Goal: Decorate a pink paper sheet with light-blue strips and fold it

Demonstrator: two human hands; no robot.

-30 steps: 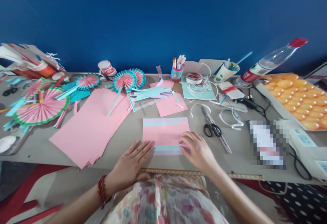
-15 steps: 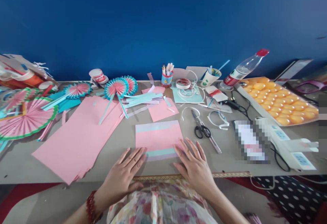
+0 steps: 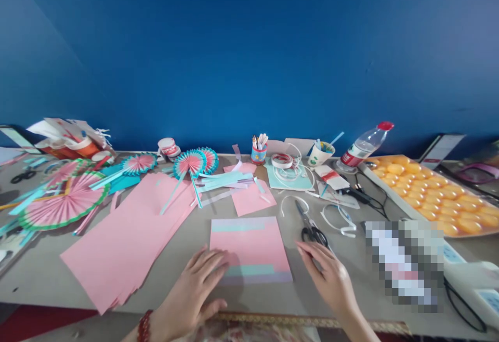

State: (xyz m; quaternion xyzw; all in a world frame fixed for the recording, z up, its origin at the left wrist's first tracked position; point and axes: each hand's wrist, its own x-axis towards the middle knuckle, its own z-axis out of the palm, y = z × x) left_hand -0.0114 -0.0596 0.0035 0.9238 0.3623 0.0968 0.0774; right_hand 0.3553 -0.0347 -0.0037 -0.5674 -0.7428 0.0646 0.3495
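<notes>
A pink paper sheet (image 3: 249,243) with pale blue and lavender strips along its far and near edges lies flat on the table in front of me. My left hand (image 3: 198,285) rests with fingers spread over its lower left edge, thumb apart. To the right of the sheet, my right hand (image 3: 327,277) is off the paper, its fingers stretched out towards the left and nothing visible in them. It overlaps the lower part of the black-handled scissors (image 3: 314,235); whether it touches them I cannot tell.
Left lies a stack of large pink sheets (image 3: 128,243), with folded paper fans (image 3: 70,201) beyond. Cut strips (image 3: 226,180), a pen cup (image 3: 259,152), tape rolls (image 3: 281,161) and a bottle (image 3: 362,149) stand behind. A blurred-out phone (image 3: 397,264) lies right.
My right hand has lifted off the sheet and moved right to the scissors. My left hand stays on the sheet's left edge. The camera view has tilted up.
</notes>
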